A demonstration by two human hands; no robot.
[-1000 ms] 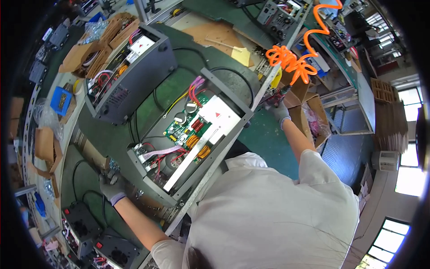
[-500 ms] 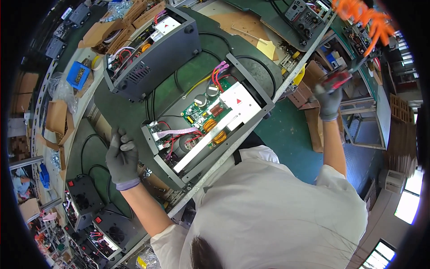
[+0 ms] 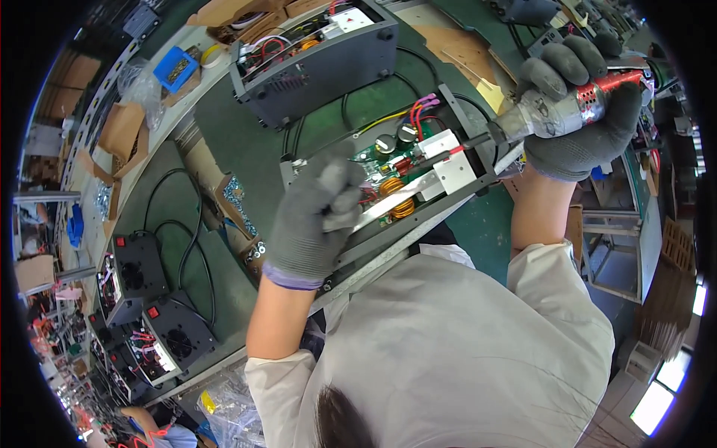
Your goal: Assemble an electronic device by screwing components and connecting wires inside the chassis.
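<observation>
Apparently, a fastening step is in hand: the right hand (image 3: 579, 153) grips a red-and-silver driver (image 3: 553, 112), its bit reaching over the open metal case (image 3: 441, 206) on the table (image 3: 224, 123). The left hand (image 3: 317, 209) curls above the case's left end, pinching what, if anything, I cannot tell; the next move likely calls for careful bit alignment.

Dark grey gloves (image 3: 310, 220) — the left with a purple hem (image 3: 290, 282) — and a loose, pale, short-sleeved shirt (image 3: 455, 343).
</observation>
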